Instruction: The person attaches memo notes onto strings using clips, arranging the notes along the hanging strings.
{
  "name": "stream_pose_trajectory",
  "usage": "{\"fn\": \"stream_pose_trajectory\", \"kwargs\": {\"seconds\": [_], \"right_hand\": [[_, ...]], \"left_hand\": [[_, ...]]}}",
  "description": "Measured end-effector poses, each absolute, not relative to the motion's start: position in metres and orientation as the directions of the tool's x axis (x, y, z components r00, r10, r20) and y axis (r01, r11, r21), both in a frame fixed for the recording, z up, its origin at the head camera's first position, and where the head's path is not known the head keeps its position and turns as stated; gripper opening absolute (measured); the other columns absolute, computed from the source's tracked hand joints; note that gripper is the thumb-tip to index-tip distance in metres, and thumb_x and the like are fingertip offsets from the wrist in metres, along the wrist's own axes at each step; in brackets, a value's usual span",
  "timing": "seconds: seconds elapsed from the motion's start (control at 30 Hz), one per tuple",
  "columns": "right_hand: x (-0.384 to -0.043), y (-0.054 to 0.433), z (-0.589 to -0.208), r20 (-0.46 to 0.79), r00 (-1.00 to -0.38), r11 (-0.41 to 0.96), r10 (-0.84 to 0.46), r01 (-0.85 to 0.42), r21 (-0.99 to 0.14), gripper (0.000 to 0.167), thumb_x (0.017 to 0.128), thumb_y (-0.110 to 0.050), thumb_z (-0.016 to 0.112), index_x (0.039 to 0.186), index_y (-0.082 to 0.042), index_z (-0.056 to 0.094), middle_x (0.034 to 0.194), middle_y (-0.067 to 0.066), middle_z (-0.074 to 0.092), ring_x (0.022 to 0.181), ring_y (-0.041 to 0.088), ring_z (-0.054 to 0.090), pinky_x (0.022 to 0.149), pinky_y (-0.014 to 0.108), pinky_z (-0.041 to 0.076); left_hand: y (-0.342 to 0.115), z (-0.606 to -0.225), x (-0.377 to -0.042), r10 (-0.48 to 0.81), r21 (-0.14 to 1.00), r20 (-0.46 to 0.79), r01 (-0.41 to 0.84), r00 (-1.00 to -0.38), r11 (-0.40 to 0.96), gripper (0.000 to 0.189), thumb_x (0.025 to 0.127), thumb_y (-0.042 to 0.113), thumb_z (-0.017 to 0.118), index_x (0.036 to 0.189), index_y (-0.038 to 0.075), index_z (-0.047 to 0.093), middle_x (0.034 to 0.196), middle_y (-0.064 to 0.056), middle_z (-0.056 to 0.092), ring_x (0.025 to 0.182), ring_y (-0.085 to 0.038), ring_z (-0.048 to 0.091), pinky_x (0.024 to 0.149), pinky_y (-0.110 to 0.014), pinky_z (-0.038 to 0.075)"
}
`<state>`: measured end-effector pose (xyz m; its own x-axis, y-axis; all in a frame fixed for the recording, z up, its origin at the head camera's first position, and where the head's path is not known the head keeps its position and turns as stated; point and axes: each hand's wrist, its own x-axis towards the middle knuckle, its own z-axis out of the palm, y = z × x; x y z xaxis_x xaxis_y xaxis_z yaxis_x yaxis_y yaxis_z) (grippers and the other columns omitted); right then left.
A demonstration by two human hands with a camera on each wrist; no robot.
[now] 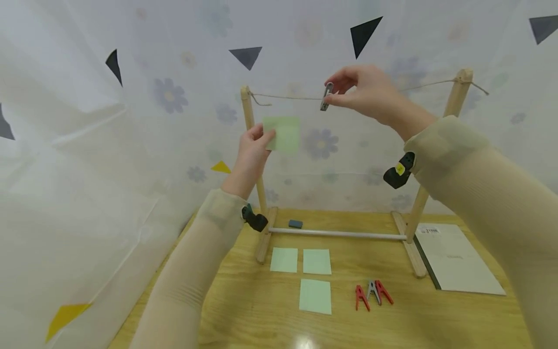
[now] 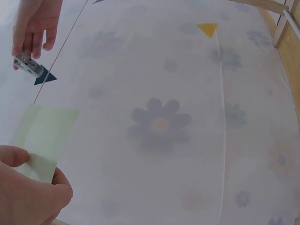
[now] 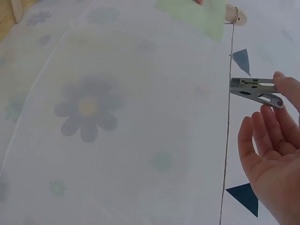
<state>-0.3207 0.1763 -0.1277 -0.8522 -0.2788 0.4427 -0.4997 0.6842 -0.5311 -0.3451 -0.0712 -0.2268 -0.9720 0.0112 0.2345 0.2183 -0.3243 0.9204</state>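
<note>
Between right fingers (image 3: 277, 127), gray clothespin (image 3: 253, 88)

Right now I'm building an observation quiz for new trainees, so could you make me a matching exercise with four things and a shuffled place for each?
Things
1. Highest green sheet
2. Highest clothespin
3. Small blue block
4. String

Places
A. Just behind the white bar
B. Between the wooden posts
C. In the left hand
D. In the right hand

Pairs: 1-C, 2-D, 3-A, 4-B
</note>
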Motion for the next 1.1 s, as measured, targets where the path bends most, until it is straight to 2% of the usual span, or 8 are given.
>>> {"fn": "stream_pose_trajectory", "kwargs": {"seconds": [0.1, 0.3, 0.43, 0.6, 0.8, 1.1], "right_hand": [[-0.321, 0.172, -0.124, 0.453, -0.847, 0.68, -0.277, -0.506, -0.53, 0.043, 0.092, -0.036, 0.07, 0.127, -0.013, 0.064, 0.103, -0.006, 0.063, 0.101, 0.011, 0.052, 0.082, 0.029, 0.039], [-0.324, 0.163, -0.114, 0.437, -0.858, 0.655, -0.27, -0.497, -0.569, 0.046, 0.093, -0.035, 0.069, 0.132, -0.014, 0.06, 0.108, -0.006, 0.067, 0.103, 0.011, 0.058, 0.084, 0.025, 0.045], [-0.326, 0.156, -0.109, 0.441, -0.856, 0.662, -0.27, -0.498, -0.561, 0.048, 0.092, -0.037, 0.07, 0.134, -0.015, 0.061, 0.11, -0.003, 0.068, 0.103, 0.012, 0.058, 0.083, 0.024, 0.046], [-0.329, 0.148, -0.106, 0.461, -0.852, 0.608, -0.248, -0.507, -0.611, 0.046, 0.088, -0.035, 0.075, 0.126, -0.013, 0.064, 0.101, -0.007, 0.072, 0.105, 0.012, 0.059, 0.086, 0.028, 0.045], [-0.339, 0.144, -0.109, 0.454, -0.863, 0.555, -0.223, -0.495, -0.668, 0.042, 0.086, -0.034, 0.077, 0.119, -0.011, 0.065, 0.092, -0.013, 0.069, 0.103, 0.013, 0.059, 0.087, 0.027, 0.046], [-0.345, 0.125, -0.113, 0.494, -0.843, 0.526, -0.211, -0.524, -0.67, 0.038, 0.091, -0.033, 0.072, 0.121, -0.01, 0.066, 0.102, -0.002, 0.071, 0.108, 0.013, 0.058, 0.093, 0.03, 0.045]], "left_hand": [[-0.068, -0.227, -0.347, -0.008, 0.912, 0.246, 0.235, -0.969, -0.336, 0.035, 0.099, 0.0, 0.055, 0.134, -0.007, 0.056, 0.113, -0.009, 0.059, 0.101, -0.019, 0.059, 0.105, -0.039, 0.047], [-0.063, -0.228, -0.349, -0.012, 0.907, 0.25, 0.238, -0.968, -0.348, 0.036, 0.1, 0.001, 0.053, 0.136, -0.006, 0.054, 0.127, -0.016, 0.057, 0.107, -0.022, 0.058, 0.106, -0.04, 0.047], [-0.062, -0.228, -0.349, -0.025, 0.901, 0.257, 0.248, -0.966, -0.356, 0.036, 0.101, 0.002, 0.052, 0.136, -0.006, 0.053, 0.12, -0.014, 0.059, 0.107, -0.021, 0.059, 0.105, -0.039, 0.048], [-0.058, -0.225, -0.348, -0.06, 0.901, 0.252, 0.257, -0.966, -0.35, 0.036, 0.1, 0.002, 0.054, 0.136, -0.005, 0.054, 0.114, -0.011, 0.06, 0.104, -0.019, 0.06, 0.103, -0.037, 0.049], [-0.054, -0.222, -0.349, -0.081, 0.904, 0.245, 0.258, -0.966, -0.339, 0.038, 0.1, 0.002, 0.054, 0.137, -0.003, 0.053, 0.127, -0.018, 0.059, 0.113, -0.025, 0.06, 0.103, -0.038, 0.049], [-0.052, -0.218, -0.349, -0.128, 0.907, 0.238, 0.267, -0.963, -0.326, 0.037, 0.101, 0.003, 0.054, 0.137, -0.004, 0.053, 0.133, -0.02, 0.057, 0.115, -0.025, 0.058, 0.103, -0.036, 0.049]]}}
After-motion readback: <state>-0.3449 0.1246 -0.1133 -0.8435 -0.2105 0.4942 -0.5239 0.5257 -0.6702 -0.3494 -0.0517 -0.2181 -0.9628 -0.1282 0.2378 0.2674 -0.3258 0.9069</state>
